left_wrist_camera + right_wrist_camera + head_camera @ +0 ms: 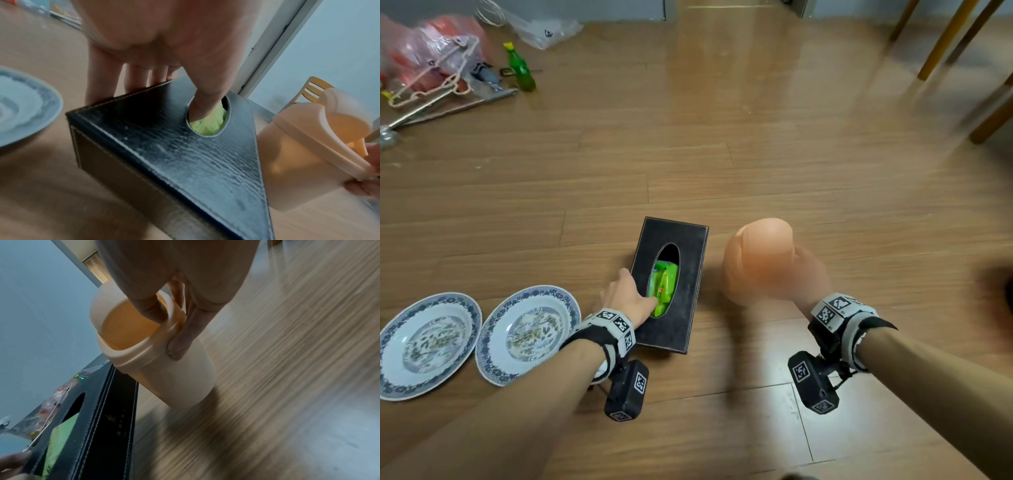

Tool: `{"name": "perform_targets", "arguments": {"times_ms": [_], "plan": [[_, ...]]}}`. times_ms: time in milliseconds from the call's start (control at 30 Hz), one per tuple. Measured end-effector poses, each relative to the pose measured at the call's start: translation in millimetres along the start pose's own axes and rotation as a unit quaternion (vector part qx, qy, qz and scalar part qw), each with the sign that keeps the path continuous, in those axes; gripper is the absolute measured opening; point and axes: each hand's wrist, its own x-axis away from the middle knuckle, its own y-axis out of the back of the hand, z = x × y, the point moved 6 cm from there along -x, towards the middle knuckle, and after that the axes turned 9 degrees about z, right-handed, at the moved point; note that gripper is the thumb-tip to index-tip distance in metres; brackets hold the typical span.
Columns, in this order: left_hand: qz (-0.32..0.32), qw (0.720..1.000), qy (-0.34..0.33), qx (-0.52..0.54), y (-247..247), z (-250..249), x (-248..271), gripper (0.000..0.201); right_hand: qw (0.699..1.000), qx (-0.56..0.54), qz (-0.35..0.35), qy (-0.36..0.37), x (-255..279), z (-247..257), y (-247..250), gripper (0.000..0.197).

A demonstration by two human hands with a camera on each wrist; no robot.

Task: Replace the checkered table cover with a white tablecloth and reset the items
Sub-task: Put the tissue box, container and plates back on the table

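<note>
Head view: tissue box (681, 308) long axis running away; left hand (625, 296) grips it, right hand (804, 274) grips tilted bin (756, 263).

Black tissue box (671, 291) and peach bin (760, 263), floor-level

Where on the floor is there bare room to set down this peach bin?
Bare floor lies right of the tissue box and ahead of it, up to the chair legs. Left is crowded: two plates beside the box, clutter in the far left corner.

2 plates (479, 337) left of tissue box (681, 322)
</note>
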Motion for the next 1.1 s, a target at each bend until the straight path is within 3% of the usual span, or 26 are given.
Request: {"name": "perform_targets", "arguments": {"times_ms": [133, 400, 600, 800, 1100], "plan": [[-0.025, 1.0, -0.007, 0.002, 65.6, -43.4, 46.3, 0.049, 1.0, -0.008, -0.013, -0.016, 40.8, 60.9, 37.3, 0.056], [0.036, 0.999, 0.009, 0.039, 207.5, -164.6, 176.3, 0.056, 0.997, -0.03, -0.04, -0.06, 144.1, 240.6, 134.7, 0.06], [0.063, 0.997, -0.031, 0.008, 322.9, -307.0, 287.0, 0.064, 0.993, -0.034, -0.1, -0.058, 233.8, 396.4, 253.0, 0.055], [0.093, 0.993, -0.077, -0.007, 392.7, -473.2, 387.0, 0.073, 0.985, -0.027, -0.161, -0.046, 287.8, 524.1, 393.4, 0.055], [0.079, 0.98, -0.179, -0.035, 426.1, -712.6, 463.7, 0.071, 0.961, 0.007, -0.273, -0.034, 349.8, 613.9, 595.4, 0.049]]}}
